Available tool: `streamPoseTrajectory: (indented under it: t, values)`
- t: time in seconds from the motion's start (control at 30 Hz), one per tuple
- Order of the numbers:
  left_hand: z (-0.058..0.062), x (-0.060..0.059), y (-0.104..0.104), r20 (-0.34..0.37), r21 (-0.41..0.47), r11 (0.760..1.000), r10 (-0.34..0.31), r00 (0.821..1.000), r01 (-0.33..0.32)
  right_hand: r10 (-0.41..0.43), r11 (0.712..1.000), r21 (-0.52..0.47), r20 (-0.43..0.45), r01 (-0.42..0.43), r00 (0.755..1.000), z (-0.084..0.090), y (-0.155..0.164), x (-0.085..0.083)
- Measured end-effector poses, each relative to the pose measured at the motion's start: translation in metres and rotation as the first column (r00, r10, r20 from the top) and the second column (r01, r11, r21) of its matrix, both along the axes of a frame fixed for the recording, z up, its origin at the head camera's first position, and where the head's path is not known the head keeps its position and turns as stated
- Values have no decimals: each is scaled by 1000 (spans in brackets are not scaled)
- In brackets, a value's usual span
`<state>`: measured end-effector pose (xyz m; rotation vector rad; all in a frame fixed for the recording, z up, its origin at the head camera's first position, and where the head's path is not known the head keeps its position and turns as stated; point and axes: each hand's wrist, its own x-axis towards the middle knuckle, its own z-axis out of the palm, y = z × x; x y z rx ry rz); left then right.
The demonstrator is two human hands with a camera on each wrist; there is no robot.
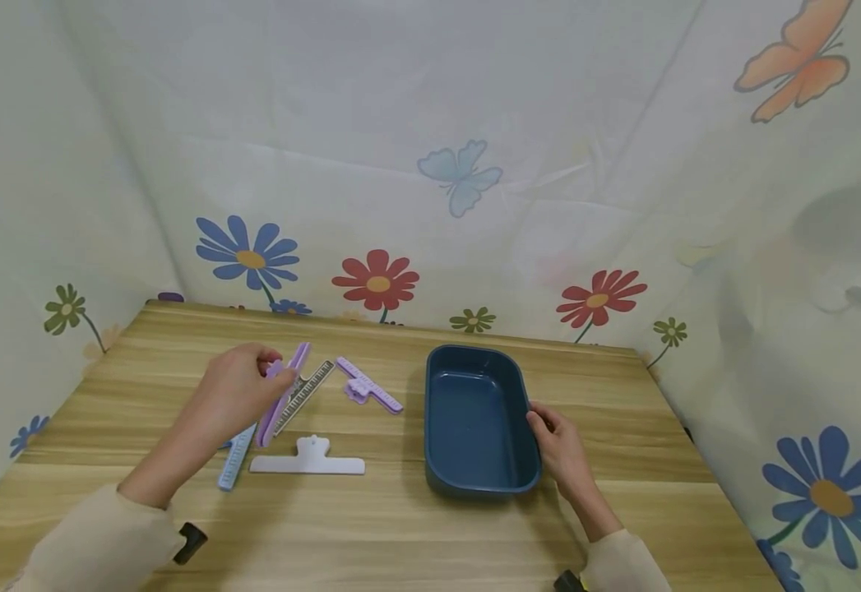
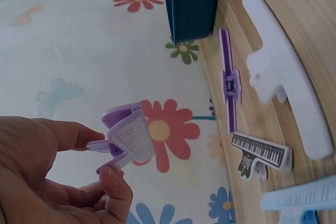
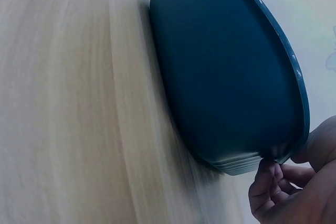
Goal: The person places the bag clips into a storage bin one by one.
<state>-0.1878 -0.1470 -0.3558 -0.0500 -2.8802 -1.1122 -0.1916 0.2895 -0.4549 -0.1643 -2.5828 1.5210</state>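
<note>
My left hand (image 1: 241, 386) pinches a purple bag clip (image 2: 126, 137) between thumb and fingers, holding it up off the table; in the left wrist view its jaws are spread apart. Below it lies a black-and-white clip with a piano-key pattern (image 1: 304, 396). My right hand (image 1: 562, 448) grips the right rim of a dark blue rectangular bin (image 1: 467, 477), thumb on the edge and fingers under it in the right wrist view (image 3: 286, 182). No item shows inside the bin. Another purple clip (image 1: 371, 385) lies between the left hand and the bin.
A white clip (image 1: 307, 465) and a light blue clip (image 1: 236, 460) lie on the wooden table (image 1: 341, 534) near the left forearm. Behind the table hangs a pale cloth (image 1: 312, 181) printed with flowers and butterflies.
</note>
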Motion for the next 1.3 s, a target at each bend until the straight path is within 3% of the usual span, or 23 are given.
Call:
streamPoseTrajectory:
  t: [0.23,0.73,1.3]
  values:
    - [3,-3,20,21,18,1000,-4,1000,4,0,1000,2,-4,0,1000,-2,0,-2]
    - [-7,-11,63,29,82,994,-76,997,74,6,1000,-14,-14,-6,1000,-2,-1,-1]
    - [-10,-18,114,70,169,981,-108,992,95,27,999,-22,-46,-28,999,-2,1,-1]
